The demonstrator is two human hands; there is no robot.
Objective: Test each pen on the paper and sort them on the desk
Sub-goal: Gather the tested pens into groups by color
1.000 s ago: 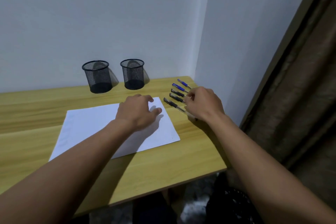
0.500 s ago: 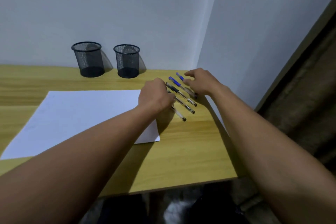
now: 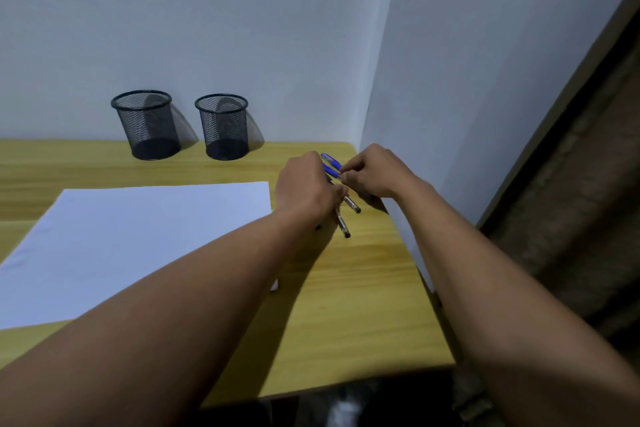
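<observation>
Several pens lie in a row at the desk's far right corner. Two blue-capped pens (image 3: 331, 163) lie farthest back, and the ends of two black pens (image 3: 347, 217) stick out toward me. My left hand (image 3: 306, 191) is curled over the black pens, thumb and fingers closed on one. My right hand (image 3: 377, 173) faces it from the right, fingertips pinched at the nearer blue pen. The pens' middles are hidden under both hands. The white paper (image 3: 138, 236) lies flat to the left of the hands, with no marks visible.
Two black mesh pen cups (image 3: 147, 125) (image 3: 223, 128) stand at the back against the wall. The wooden desk (image 3: 363, 305) ends at a side wall on the right. A dark curtain (image 3: 571, 201) hangs beyond it.
My left hand left the paper and moved right onto the black pens. My right hand's fingers closed at the blue pens. The camera swung right and closer.
</observation>
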